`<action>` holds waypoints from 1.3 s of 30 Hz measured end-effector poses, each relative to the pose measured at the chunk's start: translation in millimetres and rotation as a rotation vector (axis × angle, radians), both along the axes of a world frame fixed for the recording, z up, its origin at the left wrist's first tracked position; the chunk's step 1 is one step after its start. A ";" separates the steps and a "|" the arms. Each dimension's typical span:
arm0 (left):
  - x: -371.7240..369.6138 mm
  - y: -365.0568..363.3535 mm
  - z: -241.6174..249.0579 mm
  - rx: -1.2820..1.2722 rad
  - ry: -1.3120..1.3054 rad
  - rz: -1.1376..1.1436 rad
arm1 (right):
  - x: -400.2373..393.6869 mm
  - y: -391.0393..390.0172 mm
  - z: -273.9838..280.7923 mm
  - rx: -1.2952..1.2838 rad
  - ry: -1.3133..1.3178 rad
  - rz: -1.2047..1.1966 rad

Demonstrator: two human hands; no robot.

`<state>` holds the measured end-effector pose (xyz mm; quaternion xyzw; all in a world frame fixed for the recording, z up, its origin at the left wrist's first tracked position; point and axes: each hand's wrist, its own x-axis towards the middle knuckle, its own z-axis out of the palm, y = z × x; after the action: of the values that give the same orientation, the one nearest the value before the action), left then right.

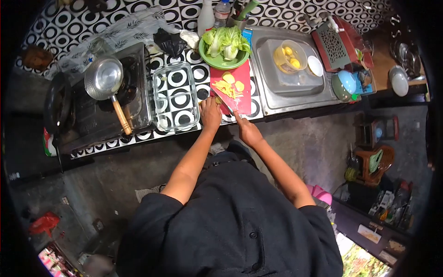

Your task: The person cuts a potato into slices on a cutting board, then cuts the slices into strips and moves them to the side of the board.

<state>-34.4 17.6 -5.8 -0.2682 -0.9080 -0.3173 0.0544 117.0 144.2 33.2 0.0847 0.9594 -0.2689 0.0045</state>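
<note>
Landmark: red cutting board (pixel 242 92), lying on the patterned counter (pixel 182 78).

- Left hand (pixel 211 114): at the board's near-left corner, fingers curled down over a small yellowish piece (pixel 218 99), pinning it against the board. How tightly, I cannot tell.
- Right hand (pixel 247 131): just off the board's near edge, fingers closed round the handle of a knife (pixel 227 102); the blade runs up onto the board, its tip close beside the left fingertips.
- Cut yellow slices (pixel 230 85): heaped mid-board, beyond the blade.

Risks, as I judge them: blade and holding fingers sit almost touching, so a slip on the small piece could nick a fingertip. The piece is little and may roll. The board's near end seems to sit at the counter edge, so pressure there could tip it or send slices to the floor.

Surroundings, placed from the board:
- Green bowl of leafy cabbage (pixel 224 46): touching the far end.
- Glass baking dish (pixel 175 94): just left, crowding the left elbow's side.
- Steel sink (pixel 295 76): immediately right, holding a yellow bowl (pixel 290 56).
- Stove with a saucepan (pixel 105 78): further left, well apart.
</note>
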 end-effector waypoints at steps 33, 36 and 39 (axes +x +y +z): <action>26.6 33.1 -0.3 -0.045 0.039 0.216 | -20.2 88.2 3.9 -0.103 0.028 0.318; 32.3 34.1 1.8 -0.040 -0.037 0.244 | -33.6 89.6 3.6 -0.110 0.043 0.340; 33.4 32.4 -1.5 -0.068 -0.025 0.250 | -46.3 88.6 2.3 -0.148 0.051 0.333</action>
<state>-1.0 50.0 -7.3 -0.1508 -0.9452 -0.2802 0.0730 70.7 232.7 35.5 -0.0827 0.9376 -0.3363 0.0308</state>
